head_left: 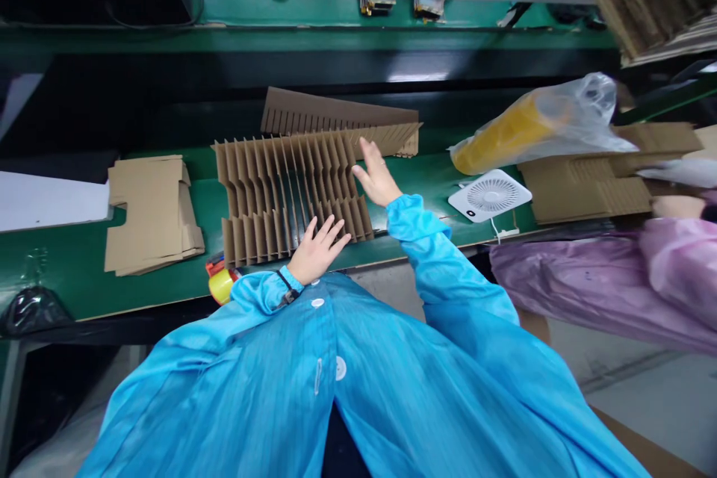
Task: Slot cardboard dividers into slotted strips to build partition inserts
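Note:
A cardboard divider grid [263, 179] stands on the green bench in front of me, its many upright notched pieces set in a row. My left hand [318, 248] rests on the near edge of the grid with its fingers spread. At the grid's far right corner is my right hand [376, 173], fingers stretched out and thumb apart, beside or touching the end pieces. Behind the grid lie slotted cardboard strips [336, 110], partly overlapping it. Neither hand is wrapped round anything.
Flat notched cardboard pieces [149, 213] are stacked at left, near a yellow tape roll [222, 285]. To the right are a white fan [491, 196], a yellow roll in clear plastic [504, 134] and more cardboard [582, 187]. A co-worker's pink sleeve [680, 261] shows at far right.

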Demonstrator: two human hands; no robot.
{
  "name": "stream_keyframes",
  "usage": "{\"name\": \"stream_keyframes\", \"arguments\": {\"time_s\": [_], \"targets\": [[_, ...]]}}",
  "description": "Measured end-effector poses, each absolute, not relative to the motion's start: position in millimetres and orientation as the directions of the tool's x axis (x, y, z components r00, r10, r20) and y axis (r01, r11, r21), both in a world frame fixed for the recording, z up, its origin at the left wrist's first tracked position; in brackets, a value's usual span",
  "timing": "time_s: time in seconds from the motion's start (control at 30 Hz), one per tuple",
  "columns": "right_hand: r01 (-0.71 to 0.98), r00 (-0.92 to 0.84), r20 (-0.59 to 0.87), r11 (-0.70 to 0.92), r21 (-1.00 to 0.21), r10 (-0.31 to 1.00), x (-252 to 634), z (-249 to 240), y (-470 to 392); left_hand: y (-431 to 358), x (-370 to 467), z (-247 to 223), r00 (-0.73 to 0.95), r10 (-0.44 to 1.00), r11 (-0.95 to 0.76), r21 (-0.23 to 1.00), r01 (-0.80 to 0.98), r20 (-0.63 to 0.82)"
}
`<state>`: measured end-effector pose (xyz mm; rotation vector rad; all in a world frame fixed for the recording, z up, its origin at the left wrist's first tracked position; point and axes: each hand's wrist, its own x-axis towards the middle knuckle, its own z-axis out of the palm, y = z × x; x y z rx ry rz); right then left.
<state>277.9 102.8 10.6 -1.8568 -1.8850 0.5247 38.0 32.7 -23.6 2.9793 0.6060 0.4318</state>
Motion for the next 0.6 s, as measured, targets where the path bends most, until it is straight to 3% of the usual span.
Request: {"name": "stream_keyframes", "arguments": {"time_s": [0.17,0.27,0.37,0.43,0.53,0.6], "targets": [[0.768,0.119,0.141,-0.001,-0.64,0.983,286.2,32.1,61.7,30.5,26.0,9.5,0.858,0.424,-0.905,0.173,0.388,0.29],[0.677,0.295,0.205,-0.053,-0.734,0.933,286.0,33.4,21.2,55.0,-24.4,31.2,0.702,0.608,-0.793,0.238,0.561,0.371],[0.513,0.539,0.206,-0.124,-0.849,0.817,283.5,26.4,-20.3,89.4,-112.6,27.3,0.273,0.894,-0.397,0.343,0.851,0.356],[0.414,0.668,0.159,-0.186,-0.891,0.727,282.2,18.2,-41.3,101.3,-176.1,12.1,-0.109,0.953,-0.01,0.39,0.921,0.283],[0.359,0.712,0.108,-0.227,-0.905,0.694,279.0,6.0,-55.3,98.7,-245.5,-16.9,-0.584,0.81,0.509,0.426,0.748,0.056],[0.338,0.694,0.074,-0.233,-0.912,0.716,274.4,2.6,-55.0,93.3,-266.5,-35.2,-0.712,0.699,0.659,0.445,0.606,-0.065]]}}
